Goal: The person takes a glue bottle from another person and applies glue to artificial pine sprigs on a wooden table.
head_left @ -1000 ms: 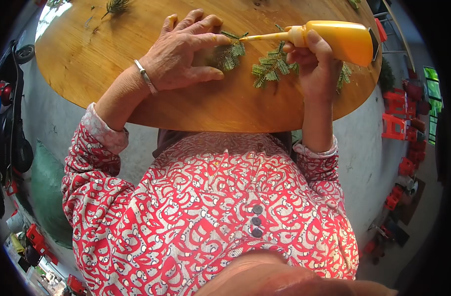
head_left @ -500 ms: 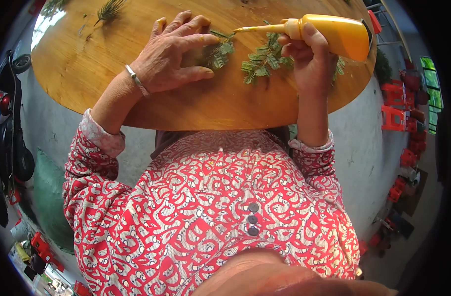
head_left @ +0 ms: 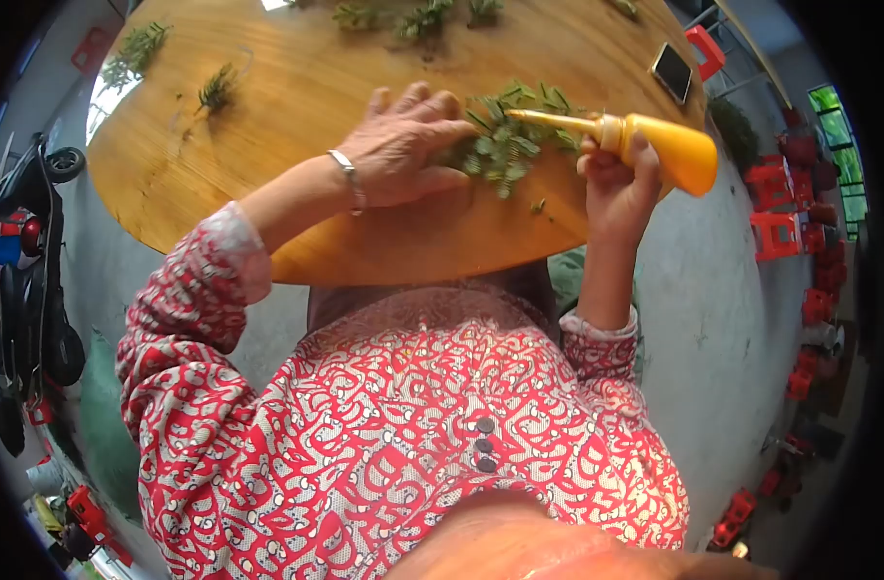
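Observation:
My right hand point(head_left: 624, 179) grips a yellow-orange squeeze bottle point(head_left: 669, 150) with a long thin nozzle. The bottle is tilted almost level, and its nozzle tip points left over a green needle-leaf sprig point(head_left: 505, 155). My left hand point(head_left: 408, 145) rests on the wooden table point(head_left: 403, 242), fingers stretched out and thumb apart. Its index finger and thumb reach the sprig's left end; whether they press on it I cannot tell. A silver bracelet is on the left wrist. A tiny green scrap point(head_left: 538, 206) lies just below the sprig.
More sprigs lie along the table's far side, such as one small sprig point(head_left: 217, 89) at the left and another point(head_left: 425, 19) at the back. A phone point(head_left: 671, 73) sits near the right edge. Red stools point(head_left: 776, 235) stand on the floor at right, a dark vehicle point(head_left: 36, 290) at left.
My view has shifted, showing more of the table's far side and the phone. My left hand has moved right, close to the larger sprig. The bottle's nozzle now sits over that sprig.

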Demonstrator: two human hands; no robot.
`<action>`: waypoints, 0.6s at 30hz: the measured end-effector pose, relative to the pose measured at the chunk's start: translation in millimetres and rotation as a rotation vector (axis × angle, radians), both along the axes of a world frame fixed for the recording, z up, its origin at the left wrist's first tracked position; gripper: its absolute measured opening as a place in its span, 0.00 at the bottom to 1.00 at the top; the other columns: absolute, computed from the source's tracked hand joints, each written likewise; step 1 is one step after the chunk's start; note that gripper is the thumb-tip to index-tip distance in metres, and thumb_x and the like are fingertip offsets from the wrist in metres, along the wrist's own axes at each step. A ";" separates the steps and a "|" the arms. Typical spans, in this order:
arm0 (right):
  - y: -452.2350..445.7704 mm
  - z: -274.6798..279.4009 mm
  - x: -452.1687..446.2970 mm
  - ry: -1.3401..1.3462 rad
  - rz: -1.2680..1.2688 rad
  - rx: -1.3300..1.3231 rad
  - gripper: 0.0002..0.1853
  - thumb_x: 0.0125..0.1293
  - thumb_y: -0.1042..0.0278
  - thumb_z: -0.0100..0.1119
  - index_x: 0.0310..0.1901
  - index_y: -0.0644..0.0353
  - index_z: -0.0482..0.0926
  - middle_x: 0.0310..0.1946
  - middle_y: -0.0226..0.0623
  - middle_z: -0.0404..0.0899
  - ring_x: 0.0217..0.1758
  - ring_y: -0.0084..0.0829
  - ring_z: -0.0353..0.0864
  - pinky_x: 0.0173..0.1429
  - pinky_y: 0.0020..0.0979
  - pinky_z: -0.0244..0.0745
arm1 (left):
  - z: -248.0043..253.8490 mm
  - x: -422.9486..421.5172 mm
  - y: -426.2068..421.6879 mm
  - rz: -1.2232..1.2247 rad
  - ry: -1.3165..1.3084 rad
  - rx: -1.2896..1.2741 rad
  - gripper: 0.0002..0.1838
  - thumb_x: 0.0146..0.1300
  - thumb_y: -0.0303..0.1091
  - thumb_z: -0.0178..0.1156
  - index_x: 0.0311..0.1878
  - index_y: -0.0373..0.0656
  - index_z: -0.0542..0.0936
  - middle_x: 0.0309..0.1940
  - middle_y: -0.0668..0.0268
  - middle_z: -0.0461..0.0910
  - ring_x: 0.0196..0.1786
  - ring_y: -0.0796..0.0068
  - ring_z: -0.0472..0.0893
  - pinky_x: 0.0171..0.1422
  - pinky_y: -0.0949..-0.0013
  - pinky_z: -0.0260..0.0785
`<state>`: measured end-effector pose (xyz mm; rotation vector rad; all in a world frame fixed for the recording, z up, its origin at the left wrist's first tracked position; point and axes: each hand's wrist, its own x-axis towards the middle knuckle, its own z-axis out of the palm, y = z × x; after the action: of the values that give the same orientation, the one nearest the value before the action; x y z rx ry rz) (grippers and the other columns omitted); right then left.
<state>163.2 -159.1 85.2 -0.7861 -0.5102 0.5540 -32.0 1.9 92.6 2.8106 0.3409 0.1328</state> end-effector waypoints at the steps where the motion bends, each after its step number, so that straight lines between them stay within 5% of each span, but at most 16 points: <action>1: -0.2 0.6 1.0 0.013 0.002 0.008 0.14 0.64 0.64 0.58 0.46 0.64 0.75 0.36 0.47 0.83 0.28 0.32 0.83 0.25 0.27 0.75 | 1.3 7.8 -0.7 -0.009 -0.008 -0.017 0.32 0.55 0.50 0.64 0.63 0.52 0.71 0.65 0.59 0.64 0.73 0.50 0.55 0.69 0.37 0.45; 11: -9.6 -0.1 -2.6 0.048 0.044 0.030 0.15 0.65 0.63 0.57 0.48 0.63 0.73 0.38 0.49 0.81 0.30 0.32 0.82 0.27 0.26 0.75 | 13.7 -4.9 52.7 0.069 -0.200 -0.104 0.30 0.58 0.48 0.64 0.62 0.51 0.72 0.68 0.58 0.63 0.74 0.58 0.55 0.68 0.41 0.50; 18: -8.6 -2.1 -5.0 -0.012 0.037 0.012 0.16 0.64 0.63 0.57 0.49 0.63 0.72 0.38 0.51 0.81 0.30 0.34 0.83 0.25 0.25 0.76 | 3.0 29.5 100.1 0.331 -0.002 0.332 0.24 0.61 0.51 0.60 0.58 0.54 0.75 0.66 0.63 0.65 0.69 0.57 0.61 0.66 0.38 0.51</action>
<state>158.1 -167.7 83.0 -0.7707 -0.5400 0.5807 -2.5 102.0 95.6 3.0510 0.8546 0.2885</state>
